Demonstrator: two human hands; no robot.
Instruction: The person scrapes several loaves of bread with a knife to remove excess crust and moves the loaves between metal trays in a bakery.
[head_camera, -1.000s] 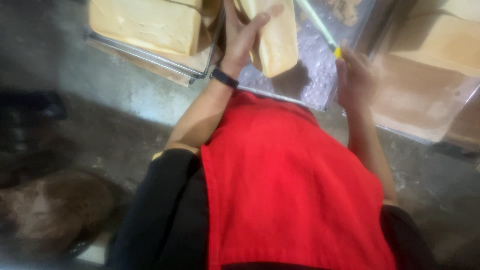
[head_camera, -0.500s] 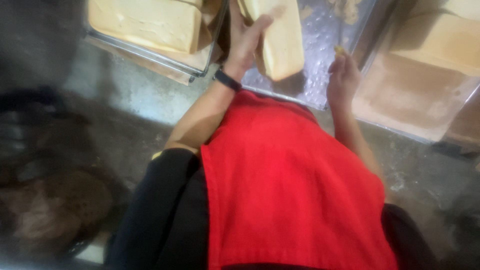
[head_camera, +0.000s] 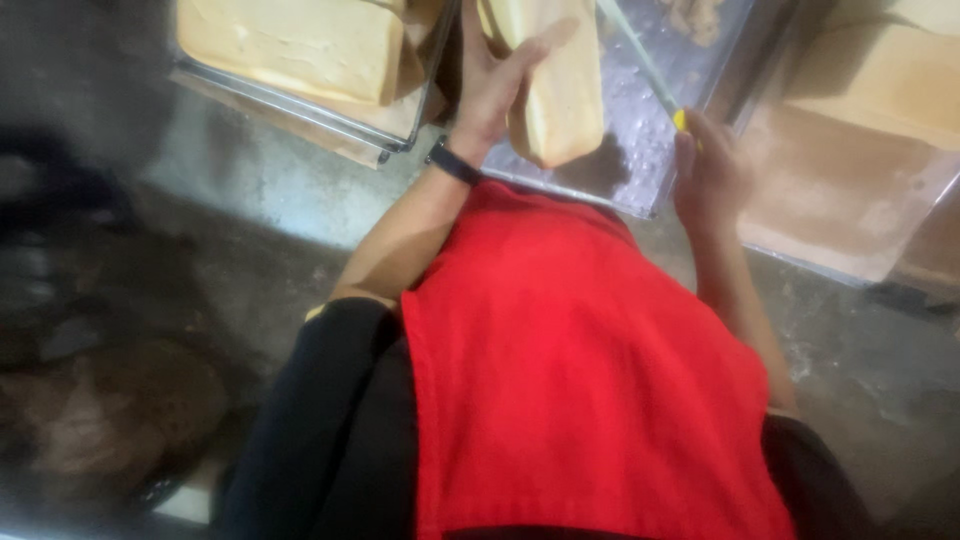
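Left to right: metal tray (head_camera: 300, 105) bearing a whole pale cake slab (head_camera: 290, 40); left hand (head_camera: 490, 85), dark band at the wrist, wrapped around a cut cake block (head_camera: 560, 80) lifted clear above the central steel tray (head_camera: 640, 150), crumb-strewn and otherwise nearly bare; right hand (head_camera: 710, 170) closed on the yellow handle of a long knife (head_camera: 640, 60), blade angled up-left over that tray; further slab (head_camera: 880, 80) at far right. One block cut free and in hand; uncut slabs on both sides.
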